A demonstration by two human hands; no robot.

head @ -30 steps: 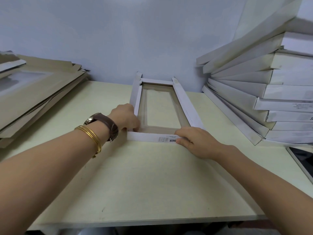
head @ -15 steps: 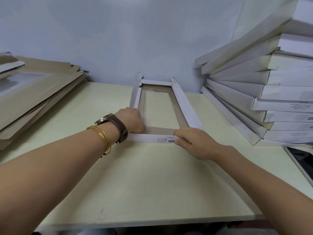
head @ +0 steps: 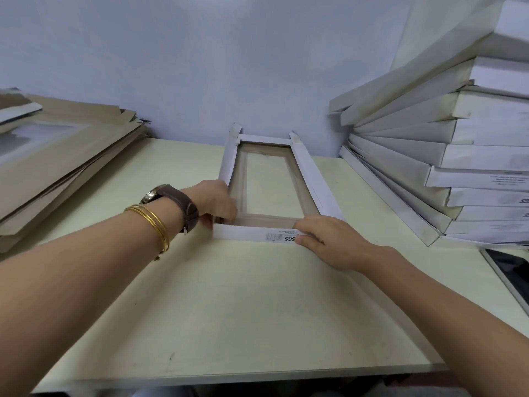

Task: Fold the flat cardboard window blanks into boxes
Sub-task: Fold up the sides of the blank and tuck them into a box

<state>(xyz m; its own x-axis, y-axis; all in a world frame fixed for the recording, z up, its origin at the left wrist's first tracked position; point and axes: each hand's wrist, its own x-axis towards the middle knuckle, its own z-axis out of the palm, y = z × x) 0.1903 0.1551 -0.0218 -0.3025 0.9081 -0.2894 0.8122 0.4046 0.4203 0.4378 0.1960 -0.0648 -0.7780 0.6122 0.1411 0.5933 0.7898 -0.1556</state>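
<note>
A half-folded cardboard window box lies on the table, brown inside, white outside, with a clear film window in its floor. Its long side walls and its far end wall stand raised. My left hand grips the near left corner, fingers pinching the near end flap against the left wall. My right hand presses the same flap at the near right corner, thumb on its printed label. A watch and gold bangles sit on my left wrist.
A pile of flat brown blanks lies at the left on the pale table. Several finished white boxes are stacked, fanned out, at the right. A dark tablet lies at the right edge. A wall stands close behind.
My left hand has slid right and forward onto the near left corner, closing on the flap. The near flap stands a little more upright. My right hand has barely moved.
</note>
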